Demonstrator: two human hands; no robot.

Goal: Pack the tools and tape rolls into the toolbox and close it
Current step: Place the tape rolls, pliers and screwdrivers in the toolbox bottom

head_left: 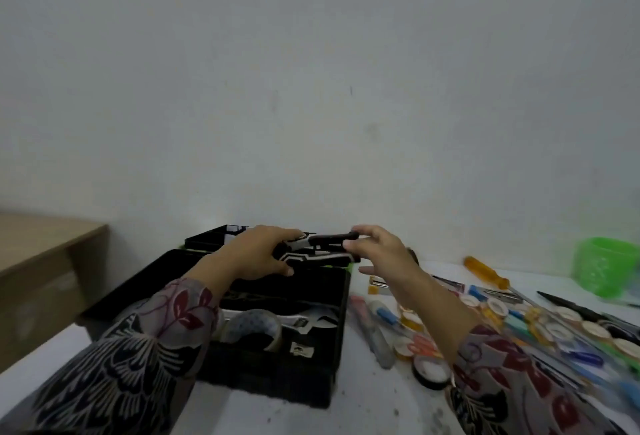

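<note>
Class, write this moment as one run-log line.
left hand, right hand: hold tool over open toolbox | inside: wrench, tape roll | outside: screwdriver

A plain, pale grey-white wall (311,71) fills the upper part of the view, bare except for a few faint smudges and one small dark mark (350,90). It meets the far edge of a white table (377,410), whose surface is flecked with dark specks near the front edge. Beside the table's left edge stands a light-brown wooden cabinet (45,244) against the wall. The light is dim and even.
</note>
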